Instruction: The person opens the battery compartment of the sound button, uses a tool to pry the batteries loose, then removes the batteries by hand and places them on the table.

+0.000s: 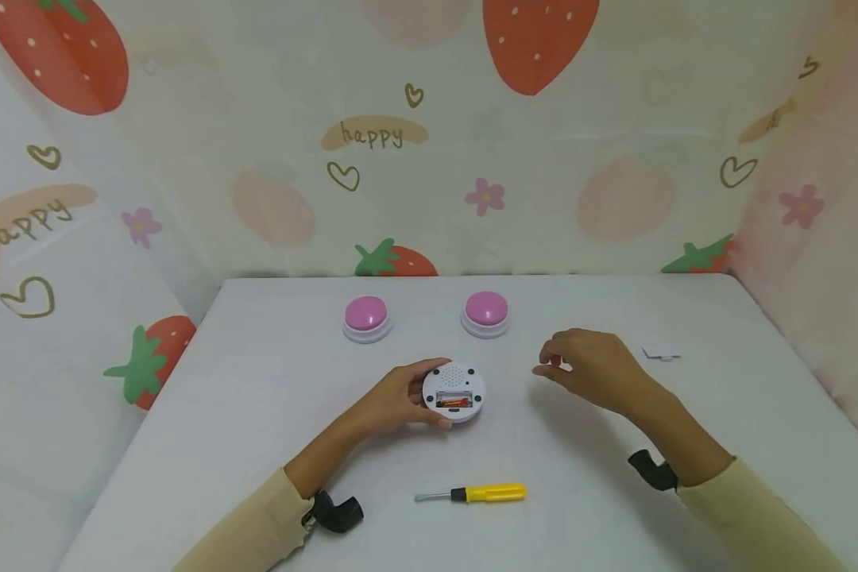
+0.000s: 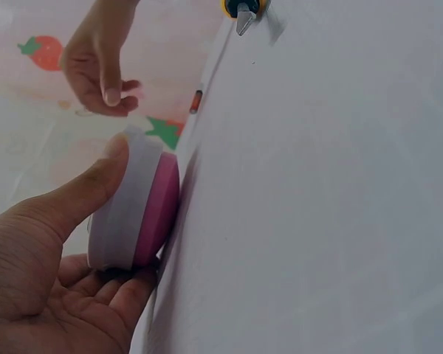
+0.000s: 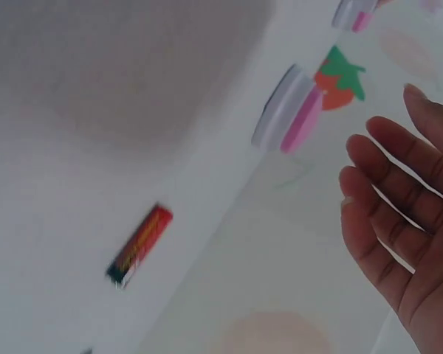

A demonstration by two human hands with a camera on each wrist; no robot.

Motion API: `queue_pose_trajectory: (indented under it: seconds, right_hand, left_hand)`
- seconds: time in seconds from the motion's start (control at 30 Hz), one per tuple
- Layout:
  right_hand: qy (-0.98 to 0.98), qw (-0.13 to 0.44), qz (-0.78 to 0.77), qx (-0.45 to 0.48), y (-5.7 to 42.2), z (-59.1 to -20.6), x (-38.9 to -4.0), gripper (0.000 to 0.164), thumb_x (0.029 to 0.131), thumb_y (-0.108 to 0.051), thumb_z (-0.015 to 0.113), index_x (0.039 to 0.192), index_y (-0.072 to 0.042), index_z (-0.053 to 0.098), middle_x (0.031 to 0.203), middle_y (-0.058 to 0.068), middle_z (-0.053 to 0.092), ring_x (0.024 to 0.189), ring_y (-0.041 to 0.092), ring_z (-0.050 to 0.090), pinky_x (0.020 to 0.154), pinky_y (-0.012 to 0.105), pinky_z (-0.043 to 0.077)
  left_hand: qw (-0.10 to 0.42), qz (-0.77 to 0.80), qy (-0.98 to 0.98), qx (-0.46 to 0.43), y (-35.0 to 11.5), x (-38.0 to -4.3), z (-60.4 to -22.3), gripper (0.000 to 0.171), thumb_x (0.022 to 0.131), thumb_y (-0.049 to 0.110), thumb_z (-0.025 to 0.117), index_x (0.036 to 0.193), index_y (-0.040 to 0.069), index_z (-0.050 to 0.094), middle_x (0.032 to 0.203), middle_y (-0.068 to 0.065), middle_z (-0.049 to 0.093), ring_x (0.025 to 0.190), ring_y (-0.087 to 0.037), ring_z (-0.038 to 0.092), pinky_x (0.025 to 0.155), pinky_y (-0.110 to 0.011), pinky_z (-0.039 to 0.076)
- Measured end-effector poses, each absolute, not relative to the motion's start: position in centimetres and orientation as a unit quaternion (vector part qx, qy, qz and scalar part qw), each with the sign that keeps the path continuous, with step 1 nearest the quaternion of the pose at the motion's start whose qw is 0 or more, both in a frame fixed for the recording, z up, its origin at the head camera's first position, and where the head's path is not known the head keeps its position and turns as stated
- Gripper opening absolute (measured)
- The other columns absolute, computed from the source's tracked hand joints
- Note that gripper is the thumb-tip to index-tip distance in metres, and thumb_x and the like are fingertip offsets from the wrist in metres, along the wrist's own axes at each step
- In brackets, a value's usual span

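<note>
My left hand [image 1: 398, 401] grips a round white push-button unit [image 1: 452, 373], turned with its underside up. In the left wrist view its pink cap faces down and the thumb presses on the white base. The battery compartment stands uncovered, with a red and orange battery [image 1: 454, 403] inside. To the right, my right hand [image 1: 595, 372] hovers above the table with loosely bent fingers and holds nothing. Another red battery with a dark end [image 3: 139, 245] lies on the table in the right wrist view; in the head view I cannot make it out.
Two pink push-button units, one left [image 1: 366, 318] and one right [image 1: 485, 313], stand at the back of the white table. A yellow-handled screwdriver [image 1: 496, 493] lies in front, its tip to the left. A small white piece [image 1: 661, 352] lies at the right.
</note>
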State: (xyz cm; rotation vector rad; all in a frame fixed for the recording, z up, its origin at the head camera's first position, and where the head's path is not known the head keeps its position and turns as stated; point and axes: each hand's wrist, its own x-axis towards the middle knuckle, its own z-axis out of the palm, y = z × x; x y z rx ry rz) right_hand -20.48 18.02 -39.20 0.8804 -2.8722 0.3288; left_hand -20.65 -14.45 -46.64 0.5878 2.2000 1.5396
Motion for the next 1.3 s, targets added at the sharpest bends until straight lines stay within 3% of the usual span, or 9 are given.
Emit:
queue_pose_trajectory:
  seconds: [0.4, 0.67, 1.3]
  right_hand:
    - [-0.934, 0.035, 0.148, 0.322, 12.7, -39.3, -18.7, 0.018, 0.087, -0.028, 0.082, 0.103, -0.021, 0.081, 0.093, -0.006, 0.072, 0.084, 0.014, 0.067, 0.069, 0.024, 0.055]
    - [-0.928, 0.015, 0.160, 0.336, 10.3, -40.0, -17.5, 0.024, 0.088, -0.027, 0.081, 0.110, -0.018, 0.079, 0.101, -0.002, 0.072, 0.089, 0.017, 0.068, 0.073, 0.025, 0.057]
    - [-0.929, 0.010, 0.162, 0.333, 9.5, -40.9, -17.5, 0.017, 0.085, -0.021, 0.085, 0.101, -0.020, 0.083, 0.097, -0.003, 0.072, 0.086, 0.015, 0.066, 0.077, 0.028, 0.057]
  left_hand:
    - [0.191, 0.536, 0.793, 0.219, -14.4, -21.1, -46.3, 0.091, 0.077, 0.010, 0.090, 0.154, 0.008, 0.041, 0.145, -0.011, 0.056, 0.123, -0.023, 0.060, 0.101, -0.029, 0.051]
    - [0.195, 0.545, 0.783, 0.230, -14.8, -20.5, -47.2, 0.090, 0.078, 0.010, 0.089, 0.154, 0.006, 0.041, 0.145, -0.013, 0.055, 0.122, -0.023, 0.061, 0.099, -0.026, 0.051]
    - [0.195, 0.551, 0.780, 0.225, -14.4, -20.7, -47.0, 0.089, 0.078, 0.008, 0.089, 0.153, 0.006, 0.042, 0.142, -0.013, 0.057, 0.121, -0.024, 0.061, 0.098, -0.026, 0.052]
